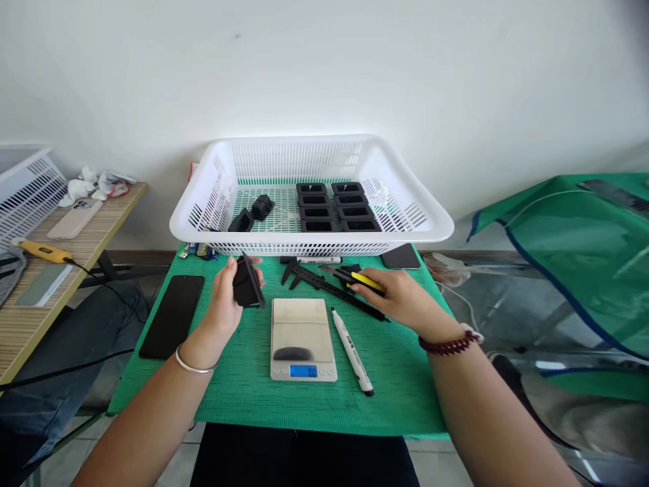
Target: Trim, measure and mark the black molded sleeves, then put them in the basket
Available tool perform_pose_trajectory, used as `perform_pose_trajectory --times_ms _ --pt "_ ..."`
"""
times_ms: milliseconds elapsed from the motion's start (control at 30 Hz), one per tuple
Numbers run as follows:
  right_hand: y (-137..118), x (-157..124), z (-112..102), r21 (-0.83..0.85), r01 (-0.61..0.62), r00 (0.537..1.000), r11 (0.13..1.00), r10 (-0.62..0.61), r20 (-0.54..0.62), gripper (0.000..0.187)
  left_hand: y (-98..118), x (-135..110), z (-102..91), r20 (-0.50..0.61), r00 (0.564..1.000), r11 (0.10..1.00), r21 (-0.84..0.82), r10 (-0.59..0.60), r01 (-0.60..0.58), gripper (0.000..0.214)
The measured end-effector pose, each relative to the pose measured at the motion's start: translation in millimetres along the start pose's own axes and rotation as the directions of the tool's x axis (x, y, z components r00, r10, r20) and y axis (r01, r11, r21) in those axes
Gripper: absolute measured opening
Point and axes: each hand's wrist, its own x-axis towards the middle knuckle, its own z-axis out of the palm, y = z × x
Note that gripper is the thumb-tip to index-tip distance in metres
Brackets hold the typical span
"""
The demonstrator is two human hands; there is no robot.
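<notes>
My left hand (226,289) grips a black plastic part (247,283) with a flanged rim, tilted on its side above the table. In my right hand (398,297) is a yellow and black utility knife (367,280), its blade pointing left. Beneath the knife lies a black caliper (334,287). A small digital scale (303,338) with a lit blue display sits between my hands. Right of it rests a white marker (352,352). Behind my hands, a white plastic basket (309,241) holds several black rectangular parts (317,211) in two columns, with two others apart at its left.
A black phone (172,316) lies on the green table cover (243,399) at left. Another marker (319,260) and a dark flat object (400,257) lie near the basket. A wooden side table (96,233) carries a yellow corded tool (45,251). Green fabric (572,237) hangs at right.
</notes>
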Motion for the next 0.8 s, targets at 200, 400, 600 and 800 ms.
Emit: perform_pose_trajectory --times_ms 200,400,600,800 --pt "-5.7 1.2 5.1 0.049 0.062 0.990 0.997 -0.055 -0.132 0.022 7.7 -1.6 3.4 0.016 0.997 0.989 -0.129 -0.075 0.077 0.039" --pt "-12.7 4.7 14.8 0.124 0.158 0.974 0.980 -0.134 -0.180 0.029 -2.0 1.0 0.0 -0.107 0.994 0.995 -0.101 0.015 -0.026 0.031" --pt "-23.9 -1.0 24.8 0.137 0.060 0.951 0.989 -0.015 -0.308 0.023 -10.0 2.8 -1.2 -0.174 0.983 0.997 0.060 0.057 -0.047 0.035" --pt "-32.4 -5.0 28.0 0.057 0.170 0.914 0.984 -0.136 -0.383 0.018 -5.4 -1.5 6.0 0.067 0.997 0.999 -0.040 -0.026 0.029 0.055"
